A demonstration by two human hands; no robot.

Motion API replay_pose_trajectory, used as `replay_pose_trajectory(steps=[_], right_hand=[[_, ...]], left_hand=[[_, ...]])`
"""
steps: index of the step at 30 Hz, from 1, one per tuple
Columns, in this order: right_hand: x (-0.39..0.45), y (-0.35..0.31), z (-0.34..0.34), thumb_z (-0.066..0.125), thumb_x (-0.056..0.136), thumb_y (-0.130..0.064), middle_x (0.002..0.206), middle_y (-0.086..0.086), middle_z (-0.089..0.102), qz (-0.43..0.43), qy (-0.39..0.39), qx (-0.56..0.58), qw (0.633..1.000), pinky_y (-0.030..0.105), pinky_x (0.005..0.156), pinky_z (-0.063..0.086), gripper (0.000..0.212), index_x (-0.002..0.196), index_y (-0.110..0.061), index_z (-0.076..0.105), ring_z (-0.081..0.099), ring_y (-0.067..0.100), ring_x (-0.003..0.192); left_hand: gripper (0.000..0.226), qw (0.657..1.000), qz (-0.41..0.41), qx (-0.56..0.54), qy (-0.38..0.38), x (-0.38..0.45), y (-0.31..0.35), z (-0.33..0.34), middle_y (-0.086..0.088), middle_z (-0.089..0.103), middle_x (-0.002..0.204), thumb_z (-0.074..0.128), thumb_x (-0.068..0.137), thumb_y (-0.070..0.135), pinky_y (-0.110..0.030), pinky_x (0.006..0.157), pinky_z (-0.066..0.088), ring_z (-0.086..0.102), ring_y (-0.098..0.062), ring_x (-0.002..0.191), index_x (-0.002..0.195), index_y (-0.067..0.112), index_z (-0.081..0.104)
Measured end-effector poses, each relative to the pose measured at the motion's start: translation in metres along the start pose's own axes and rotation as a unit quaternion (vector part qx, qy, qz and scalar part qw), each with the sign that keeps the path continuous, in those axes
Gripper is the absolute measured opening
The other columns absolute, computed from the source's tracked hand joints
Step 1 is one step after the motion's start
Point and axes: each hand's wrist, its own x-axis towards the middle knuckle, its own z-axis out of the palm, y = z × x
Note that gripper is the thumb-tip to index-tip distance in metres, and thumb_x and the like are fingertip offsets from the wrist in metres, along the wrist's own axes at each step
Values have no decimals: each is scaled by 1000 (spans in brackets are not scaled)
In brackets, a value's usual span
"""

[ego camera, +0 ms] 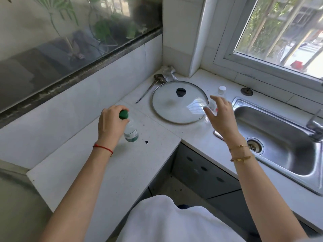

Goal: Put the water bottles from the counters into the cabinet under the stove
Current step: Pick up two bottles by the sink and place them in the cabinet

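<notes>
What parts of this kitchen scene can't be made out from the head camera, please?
- Second bottle: mostly hidden behind the right hand.
- Green-capped bottle: neck covered by the left hand.
- Tap: cut off by the right edge.
- Stove and its cabinet: out of view.

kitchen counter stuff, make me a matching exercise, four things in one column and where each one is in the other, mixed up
Things
1. green-capped bottle
2. white-capped bottle
3. glass lid
4. ladle

Places
A. flat on the counter in the corner, knob up
B. under the left hand, which grips it at the cap
C. beyond the right hand, near the sink
D. lying left of the glass lid, bowl end toward the wall

Pairs: 1-B, 2-C, 3-A, 4-D
</notes>
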Motion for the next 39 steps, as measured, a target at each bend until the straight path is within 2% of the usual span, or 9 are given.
replay_pose_trajectory(steps=[5,13,16,20,22,26,31,34,39], right_hand=[[57,37,-5,60,92,-25,138,15,48,41,35,-45,998,44,104,35,48,135,-8,48,42,38,124],[113,80,17,57,93,-25,141,16,45,83,-58,-94,990,47,108,35,51,140,-11,42,38,40,126],[117,88,24,58,92,-18,132,18,52,83,-69,-80,991,45,100,38,41,131,-9,47,43,40,119],[111,86,27,58,89,-6,118,19,57,75,-29,-57,995,39,85,41,27,116,-5,52,49,37,107],[100,85,27,59,87,-2,113,19,58,63,-9,-39,997,37,80,44,26,113,-4,53,52,37,102],[63,77,22,58,86,-2,109,15,56,36,56,7,998,46,80,51,27,112,-8,53,55,34,93],[4,42,-3,61,84,-4,105,9,57,23,110,29,993,24,73,45,30,112,-9,55,51,21,82],[-46,15,-14,63,83,-4,103,5,58,32,112,41,992,9,67,36,30,112,-10,57,51,17,79],[-150,-31,-19,65,83,-8,103,1,60,84,130,39,987,17,71,39,32,114,-15,59,49,11,78]], left_hand=[[35,994,28,-100,-16,11,41,17,-5,71,105,78,74,5,-35,79,55,64,-26,86,107,14,71],[39,990,62,-119,-43,17,87,50,-3,72,103,80,72,6,-38,84,56,65,-25,91,108,15,71],[39,990,58,-118,-56,16,95,53,-3,72,104,81,72,6,-36,84,56,65,-24,91,109,14,72],[41,989,65,-114,-67,10,99,54,-3,72,104,81,71,5,-32,83,55,64,-22,90,109,15,72],[41,988,70,-115,-71,6,99,53,-2,72,103,81,72,5,-30,82,55,63,-20,88,110,16,71],[41,986,84,-120,-75,-4,100,47,-2,71,103,81,73,6,-23,80,52,62,-18,88,111,15,72],[40,982,109,-123,-92,-25,96,34,-2,72,104,81,73,6,-12,79,45,61,-16,89,111,15,72],[42,976,129,-137,-113,-45,90,25,-3,71,105,81,72,6,-24,81,54,62,-17,92,112,14,72],[40,955,188,-161,-165,-90,73,7,0,71,104,79,72,4,-22,81,51,62,-17,92,110,16,73]])
